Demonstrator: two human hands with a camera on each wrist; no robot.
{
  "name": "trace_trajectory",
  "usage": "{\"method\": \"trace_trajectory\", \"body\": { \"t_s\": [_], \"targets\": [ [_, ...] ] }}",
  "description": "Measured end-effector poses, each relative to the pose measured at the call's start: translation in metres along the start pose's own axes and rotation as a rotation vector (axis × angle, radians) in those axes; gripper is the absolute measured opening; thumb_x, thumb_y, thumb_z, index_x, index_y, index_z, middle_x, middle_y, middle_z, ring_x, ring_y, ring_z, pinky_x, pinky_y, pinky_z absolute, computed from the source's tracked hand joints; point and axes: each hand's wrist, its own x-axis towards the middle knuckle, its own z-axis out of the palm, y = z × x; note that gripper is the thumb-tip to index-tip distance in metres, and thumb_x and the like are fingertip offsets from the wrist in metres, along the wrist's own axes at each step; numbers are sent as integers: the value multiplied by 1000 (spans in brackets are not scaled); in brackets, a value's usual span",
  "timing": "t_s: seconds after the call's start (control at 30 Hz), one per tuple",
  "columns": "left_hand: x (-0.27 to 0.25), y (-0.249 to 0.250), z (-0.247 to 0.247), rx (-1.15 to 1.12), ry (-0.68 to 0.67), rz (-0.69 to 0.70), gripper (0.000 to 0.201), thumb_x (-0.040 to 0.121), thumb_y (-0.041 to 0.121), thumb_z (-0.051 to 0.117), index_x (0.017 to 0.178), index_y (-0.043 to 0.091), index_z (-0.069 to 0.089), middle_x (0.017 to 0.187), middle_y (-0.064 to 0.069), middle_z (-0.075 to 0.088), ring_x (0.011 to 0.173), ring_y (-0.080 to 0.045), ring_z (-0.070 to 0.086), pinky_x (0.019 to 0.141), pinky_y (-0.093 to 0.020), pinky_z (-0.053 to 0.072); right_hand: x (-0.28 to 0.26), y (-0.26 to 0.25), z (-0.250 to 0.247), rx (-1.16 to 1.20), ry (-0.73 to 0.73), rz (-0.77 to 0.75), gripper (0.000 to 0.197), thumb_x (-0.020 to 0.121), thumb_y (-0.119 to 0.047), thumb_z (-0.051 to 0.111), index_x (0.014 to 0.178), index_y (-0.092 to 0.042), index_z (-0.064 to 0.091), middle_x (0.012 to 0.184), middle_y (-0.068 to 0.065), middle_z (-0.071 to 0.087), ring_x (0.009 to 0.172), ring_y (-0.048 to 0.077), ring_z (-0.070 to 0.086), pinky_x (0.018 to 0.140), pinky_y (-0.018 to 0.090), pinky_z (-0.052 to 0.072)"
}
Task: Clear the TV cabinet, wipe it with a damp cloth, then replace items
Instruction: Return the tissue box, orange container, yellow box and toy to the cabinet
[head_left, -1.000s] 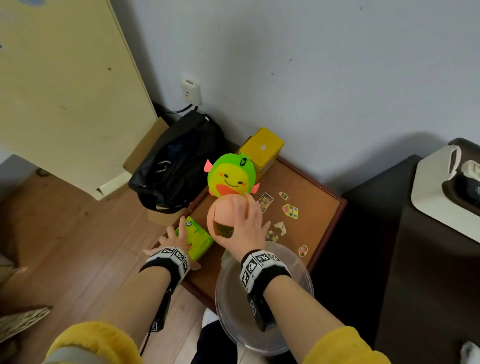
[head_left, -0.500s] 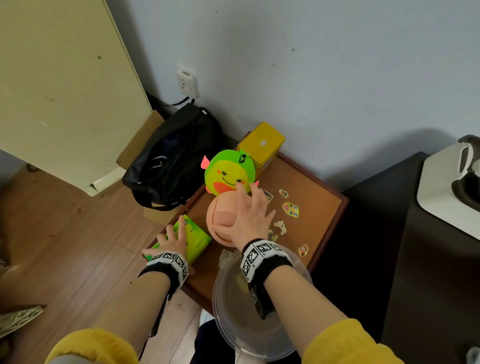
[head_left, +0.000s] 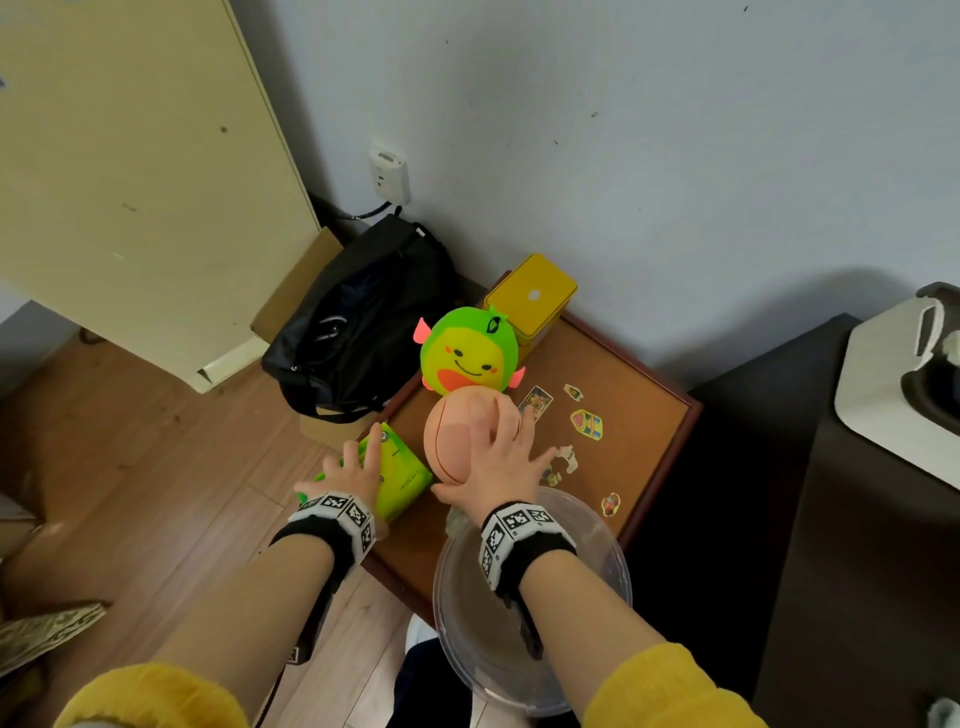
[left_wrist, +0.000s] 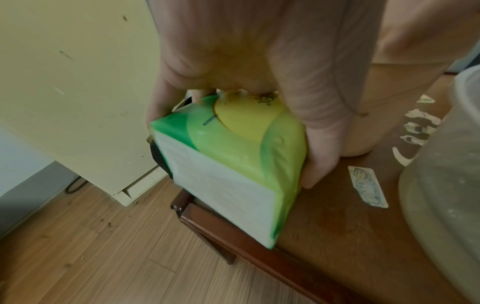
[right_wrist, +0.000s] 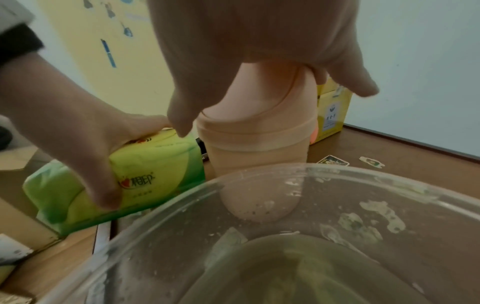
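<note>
From the head view, the left hand (head_left: 349, 470) lay over the green tissue pack (head_left: 401, 475) at the left edge of the cabinet top (head_left: 631, 415), while the right hand (head_left: 501, 457) spread over the domed lid of the peach container (head_left: 462, 434) near the middle of the top. Only the left wrist view showed the clasp properly: thumb down one side of the tissue pack (left_wrist: 233, 162), fingers down the other, and the pack overhanging the cabinet's near left corner. The right wrist view showed the peach container (right_wrist: 255, 148) standing upright on the wood just behind the clear plastic basin (right_wrist: 324, 205), with the right hand's fingers (right_wrist: 182, 115) draped over its lid, and the basin's inner wall flecked with pale residue. The head view alone took in the green plush toy (head_left: 470, 356) just behind the container, the yellow tin (head_left: 532, 299) at the far left corner, stickers (head_left: 587, 423) toward the right edge, and a black bag (head_left: 358, 322) on the floor beside the cabinet
</note>
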Motion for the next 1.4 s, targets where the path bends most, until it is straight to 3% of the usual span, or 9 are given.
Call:
{"method": "trace_trajectory", "body": {
  "t_s": [0.1,0.23,0.43,0.57,0.73,0.83,1.03,1.17,1.4],
  "targets": [
    [-5,-2,-3,-20,34,18,129,69,40,79,146,32,-25,152,-3,13,136,-29,27,97,-57,41,2,-1,2,59,11,21,106,72,-51,73,128,-35,-16,143,4,-13,142,41,-6,102,63,34],
    [-11,-2,-3,-31,82,21,138,59,44,83,146,32,-25,150,-1,17,135,-28,28,96,-55,43,4,0,7,99,77,7,107,69,-44,76,132,-33,-10,138,4,-8,139,41,2,90,49,50],
    [-20,-8,-14,-24,81,40,139,60,46,83,146,32,-25,151,-2,16,133,-29,31,94,-54,45,0,2,-3,50,78,-66,105,69,-46,73,141,-26,-1,141,4,-10,139,40,0,93,46,49],
    [-38,-14,-32,17,97,57,139,61,47,83,146,31,-26,154,-5,12,135,-31,29,95,-55,44,-15,2,-21,77,136,-83,108,66,-47,75,143,-27,3,145,5,-3,138,36,3,89,44,52],
    [-71,-20,-63,-39,98,98,139,61,43,84,144,31,-26,154,-5,8,137,-35,27,97,-55,43,-47,12,-64,146,222,-106,111,62,-46,78,146,-28,8,145,3,-1,138,32,6,88,42,52],
    [-99,-13,-94,27,181,171,137,61,43,84,146,32,-22,151,-4,14,133,-33,31,91,-52,47,-61,22,-99,115,279,-90,113,60,-48,79,146,-26,10,144,3,2,137,32,11,93,44,49],
    [-145,40,-161,50,336,261,125,68,35,81,149,32,-14,152,-5,16,133,-33,31,86,-55,45,-83,57,-182,124,406,-12,119,58,-51,80,147,-29,5,147,3,3,136,31,15,93,42,48],
    [-176,91,-195,98,416,378,129,61,41,83,147,32,-12,148,-3,20,129,-32,34,83,-52,44,-100,100,-225,208,521,30,119,56,-49,80,148,-28,8,148,2,7,135,31,17,91,44,49],
    [-243,202,-230,258,352,598,139,52,40,87,147,30,-13,143,-12,27,129,-38,38,94,-53,46,-153,220,-276,227,615,109,122,53,-48,81,148,-25,8,147,5,7,134,33,17,97,45,43]
  ]
}}
